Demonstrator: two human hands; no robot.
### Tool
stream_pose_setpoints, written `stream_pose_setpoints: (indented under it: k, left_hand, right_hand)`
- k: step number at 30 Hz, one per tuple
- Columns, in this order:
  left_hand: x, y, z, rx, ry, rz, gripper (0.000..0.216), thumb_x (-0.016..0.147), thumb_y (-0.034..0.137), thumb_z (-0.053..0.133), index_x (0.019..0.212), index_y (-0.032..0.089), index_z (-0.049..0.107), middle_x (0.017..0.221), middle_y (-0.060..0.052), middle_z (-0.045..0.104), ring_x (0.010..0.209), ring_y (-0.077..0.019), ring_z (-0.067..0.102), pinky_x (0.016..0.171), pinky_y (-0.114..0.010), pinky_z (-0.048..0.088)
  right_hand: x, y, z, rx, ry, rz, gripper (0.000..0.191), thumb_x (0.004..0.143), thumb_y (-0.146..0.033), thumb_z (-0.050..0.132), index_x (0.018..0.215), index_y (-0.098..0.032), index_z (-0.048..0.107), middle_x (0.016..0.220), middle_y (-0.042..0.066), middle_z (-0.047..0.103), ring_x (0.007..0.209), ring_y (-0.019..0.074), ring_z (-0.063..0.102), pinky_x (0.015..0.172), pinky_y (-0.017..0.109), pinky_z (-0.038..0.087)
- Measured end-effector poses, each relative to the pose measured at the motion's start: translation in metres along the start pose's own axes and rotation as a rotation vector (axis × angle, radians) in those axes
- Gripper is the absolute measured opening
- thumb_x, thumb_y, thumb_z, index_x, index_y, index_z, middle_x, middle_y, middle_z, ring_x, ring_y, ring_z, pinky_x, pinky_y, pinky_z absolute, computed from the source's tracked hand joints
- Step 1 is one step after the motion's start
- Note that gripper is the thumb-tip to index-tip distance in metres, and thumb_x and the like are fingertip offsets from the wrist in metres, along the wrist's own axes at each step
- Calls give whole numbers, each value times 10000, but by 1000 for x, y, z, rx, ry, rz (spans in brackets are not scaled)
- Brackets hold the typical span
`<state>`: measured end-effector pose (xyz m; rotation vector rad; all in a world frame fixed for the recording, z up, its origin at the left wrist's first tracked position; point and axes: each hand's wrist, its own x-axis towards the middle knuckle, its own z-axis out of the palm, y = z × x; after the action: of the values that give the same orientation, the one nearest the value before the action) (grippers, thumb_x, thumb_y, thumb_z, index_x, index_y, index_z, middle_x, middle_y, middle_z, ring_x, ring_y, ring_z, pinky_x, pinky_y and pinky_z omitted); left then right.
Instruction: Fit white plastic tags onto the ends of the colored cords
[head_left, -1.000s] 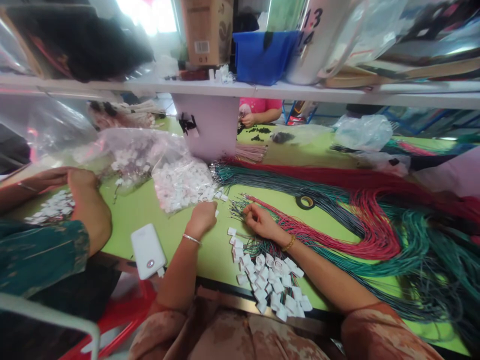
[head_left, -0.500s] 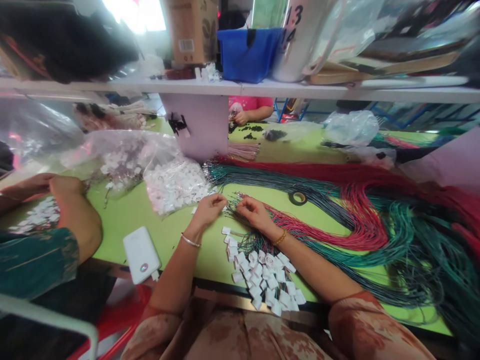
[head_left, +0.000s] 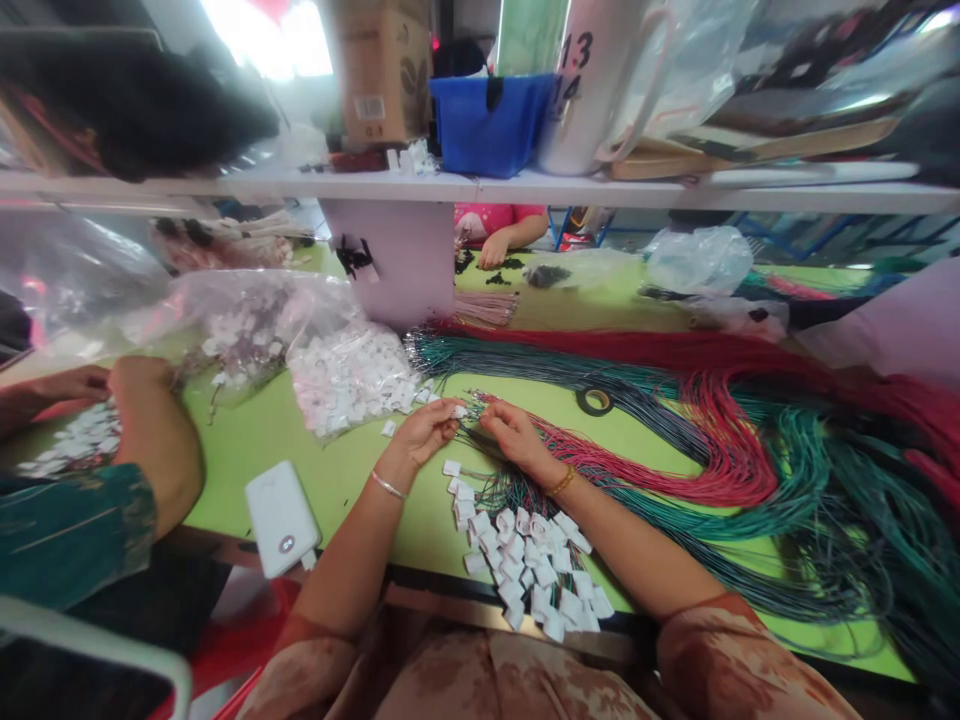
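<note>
My left hand point(head_left: 422, 432) pinches a small white connector point(head_left: 458, 411) over the green table point(head_left: 330, 470). My right hand point(head_left: 510, 435) is closed on thin wire ends point(head_left: 472, 408) from the bundle of red and green wires point(head_left: 720, 450), right beside the connector. The two hands almost touch. Below them lies a pile of white connectors with wires fitted point(head_left: 532, 565) near the table's front edge. A clear bag of loose white connectors point(head_left: 349, 375) lies left of my left hand.
A white power bank point(head_left: 281, 518) lies at the front left. A co-worker's arms point(head_left: 142, 430) work at white parts point(head_left: 71, 445) on the left. Another person's hand point(head_left: 495, 250) shows behind the shelf post point(head_left: 397, 260). A tape roll point(head_left: 594, 401) lies among wires.
My left hand came away from the bag with a white connector and moved right to meet my right hand. The right hand stayed on the wire ends.
</note>
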<state>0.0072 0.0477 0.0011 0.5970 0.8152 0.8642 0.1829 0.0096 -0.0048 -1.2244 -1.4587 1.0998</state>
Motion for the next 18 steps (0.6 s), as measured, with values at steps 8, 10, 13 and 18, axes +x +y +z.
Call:
stream_pose_setpoints:
  k: [8, 10, 13, 18]
  left_hand:
    - [-7, 1, 4, 137, -58, -36, 113, 749, 124, 694, 853, 98, 659, 630, -24, 608, 554, -67, 581, 562, -156, 475]
    - [-9, 1, 5, 159, -52, -26, 145, 735, 154, 719, 854, 106, 652, 630, -17, 600, 561, -64, 574, 572, -158, 470]
    - [-10, -1, 9, 211, -42, 0, 217, 692, 205, 767, 848, 115, 646, 646, -11, 601, 589, -67, 572, 599, -173, 468]
    - [-8, -7, 15, 302, 32, 103, 301, 609, 272, 819, 795, 116, 642, 665, 0, 605, 587, -62, 548, 601, -190, 444]
  right_hand:
    - [1, -1, 2, 166, -111, 117, 245, 727, -376, 529, 594, -187, 448, 536, -46, 383, 515, 79, 292, 491, 222, 241]
    - [2, 0, 2, 188, -112, 151, 270, 726, -393, 540, 580, -192, 434, 520, -46, 367, 501, 78, 273, 472, 224, 224]
    - [2, 0, 4, 199, -121, 186, 311, 731, -420, 552, 568, -195, 412, 506, -46, 346, 486, 74, 256, 450, 223, 202]
    - [1, 0, 4, 103, -100, 139, 335, 760, -464, 557, 612, -193, 427, 529, -47, 369, 492, 74, 282, 455, 212, 218]
